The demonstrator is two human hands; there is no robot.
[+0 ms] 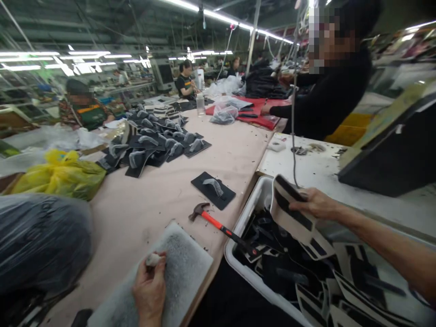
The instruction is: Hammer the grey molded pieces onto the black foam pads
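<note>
We find the right grip (315,204) closed on a striped fabric panel (289,215), held at the mouth of the white plastic bin (243,221) beside the right edge of the counter (170,195). The left grip (150,284) pinches a small pale piece (153,259) (its nature we cannot tell) over the speckled slab (184,254). For a clean lift, we judge, the panel should clear the claw hammer (216,221), whose handle overhangs that edge.
</note>
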